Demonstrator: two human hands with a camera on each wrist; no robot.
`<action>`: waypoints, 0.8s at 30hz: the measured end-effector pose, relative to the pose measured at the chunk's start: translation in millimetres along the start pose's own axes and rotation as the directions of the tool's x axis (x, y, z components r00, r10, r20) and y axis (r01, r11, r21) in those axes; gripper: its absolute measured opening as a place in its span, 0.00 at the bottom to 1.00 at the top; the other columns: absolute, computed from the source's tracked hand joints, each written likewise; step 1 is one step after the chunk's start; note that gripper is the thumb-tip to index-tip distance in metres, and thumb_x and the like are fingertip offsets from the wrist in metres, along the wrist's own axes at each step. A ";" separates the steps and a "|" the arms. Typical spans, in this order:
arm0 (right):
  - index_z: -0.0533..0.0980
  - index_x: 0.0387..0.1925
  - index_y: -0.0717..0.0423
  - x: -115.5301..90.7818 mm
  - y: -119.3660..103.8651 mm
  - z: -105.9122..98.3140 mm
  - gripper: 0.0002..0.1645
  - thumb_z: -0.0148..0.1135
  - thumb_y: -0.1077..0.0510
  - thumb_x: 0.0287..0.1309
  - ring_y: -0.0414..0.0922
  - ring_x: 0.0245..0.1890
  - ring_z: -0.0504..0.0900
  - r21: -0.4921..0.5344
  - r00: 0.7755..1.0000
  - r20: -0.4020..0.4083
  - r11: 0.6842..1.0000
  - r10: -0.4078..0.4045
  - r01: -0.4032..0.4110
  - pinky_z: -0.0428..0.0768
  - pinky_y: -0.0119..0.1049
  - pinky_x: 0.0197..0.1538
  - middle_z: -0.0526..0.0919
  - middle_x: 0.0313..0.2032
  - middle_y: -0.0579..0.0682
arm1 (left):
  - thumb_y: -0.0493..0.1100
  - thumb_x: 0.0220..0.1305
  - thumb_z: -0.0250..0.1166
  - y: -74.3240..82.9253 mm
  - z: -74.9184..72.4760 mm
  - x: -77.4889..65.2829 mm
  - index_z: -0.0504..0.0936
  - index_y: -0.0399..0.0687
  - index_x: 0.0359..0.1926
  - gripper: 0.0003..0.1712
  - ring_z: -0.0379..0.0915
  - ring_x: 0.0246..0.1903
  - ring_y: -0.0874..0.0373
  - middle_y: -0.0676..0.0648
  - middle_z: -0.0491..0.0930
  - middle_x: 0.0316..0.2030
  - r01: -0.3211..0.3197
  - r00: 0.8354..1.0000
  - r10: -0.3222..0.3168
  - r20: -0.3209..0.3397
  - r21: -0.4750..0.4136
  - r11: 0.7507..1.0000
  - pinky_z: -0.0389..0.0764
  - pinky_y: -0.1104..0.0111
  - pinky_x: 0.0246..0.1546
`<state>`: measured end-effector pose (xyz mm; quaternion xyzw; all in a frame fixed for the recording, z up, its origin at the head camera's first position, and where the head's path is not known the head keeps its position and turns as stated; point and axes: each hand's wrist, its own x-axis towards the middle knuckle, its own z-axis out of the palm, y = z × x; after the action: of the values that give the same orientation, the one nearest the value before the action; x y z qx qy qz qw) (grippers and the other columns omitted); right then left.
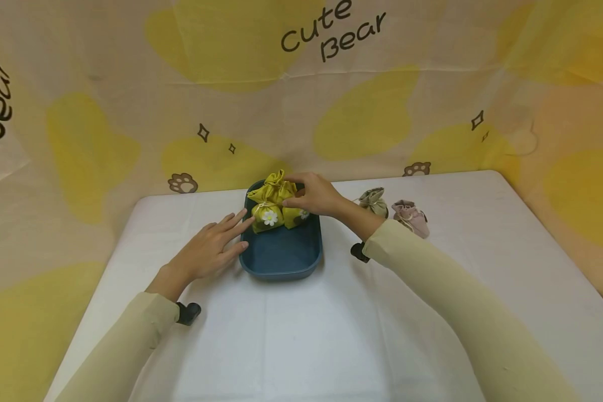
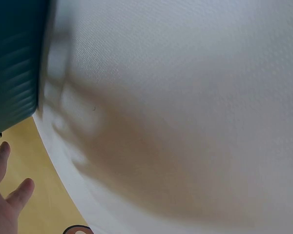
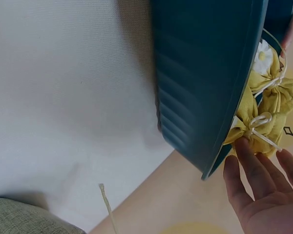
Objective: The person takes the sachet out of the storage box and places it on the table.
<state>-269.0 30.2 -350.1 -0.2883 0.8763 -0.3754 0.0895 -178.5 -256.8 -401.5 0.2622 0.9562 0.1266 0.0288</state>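
Two yellow drawstring pouches, a left one (image 1: 268, 218) and a right one (image 1: 294, 216), sit side by side at the back of a dark blue tray (image 1: 280, 276). White daisies decorate their fronts. My right hand (image 1: 317, 194) reaches over the tray's back right edge, thumb and fingers spread around the top of the right pouch. In the right wrist view, a fingertip touches that pouch (image 3: 263, 129) below its white bow. My left hand (image 1: 208, 245) is at the tray's left side, its loosely spread fingers right at the rim. Only two of its digits (image 2: 19, 195) show in the left wrist view.
A grey-green pouch (image 1: 374, 201) and a pink pouch (image 1: 412, 218) lie on the white tabletop (image 1: 306, 340), right of the tray. A patterned cloth backdrop (image 1: 261, 111) rises behind the table's back edge.
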 end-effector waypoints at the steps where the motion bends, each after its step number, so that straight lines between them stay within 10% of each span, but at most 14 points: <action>1: 0.68 0.71 0.56 0.9 0.1 0.4 0.39 0.70 0.54 0.61 0.55 0.53 0.83 -0.010 1.000 -0.002 1.000 0.004 -0.004 0.82 0.45 0.51 0.71 0.68 0.57 | 0.62 0.77 0.46 0.0 -0.1 -0.1 0.52 0.63 0.79 0.35 0.47 0.75 0.41 0.53 0.45 0.78 0.002 1.000 -0.002 0.001 0.000 1.000 0.55 0.40 0.68; 17: 0.73 0.65 0.59 13.1 -0.2 7.2 0.33 0.71 0.58 0.59 0.53 0.59 0.77 -0.093 0.999 -0.048 0.995 0.021 -0.025 0.75 0.44 0.59 0.77 0.62 0.56 | 0.63 0.76 0.45 1.6 -2.9 0.5 0.52 0.63 0.79 0.36 0.47 0.75 0.41 0.53 0.44 0.79 0.012 1.000 -0.012 0.012 -0.002 1.000 0.54 0.41 0.69; 24: 0.79 0.57 0.59 14.5 -0.1 13.1 0.26 0.73 0.62 0.56 0.50 0.45 0.78 -0.144 0.997 -0.080 0.989 0.010 -0.021 0.77 0.42 0.49 0.82 0.54 0.55 | 0.64 0.76 0.45 1.4 -0.8 1.2 0.52 0.63 0.79 0.36 0.47 0.75 0.41 0.53 0.44 0.79 0.008 1.000 -0.008 0.009 -0.003 1.000 0.55 0.42 0.69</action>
<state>-275.9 13.9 -358.5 -0.2720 0.9064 -0.3212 0.0363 -178.9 -255.1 -400.4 0.2591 0.9569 0.1268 0.0338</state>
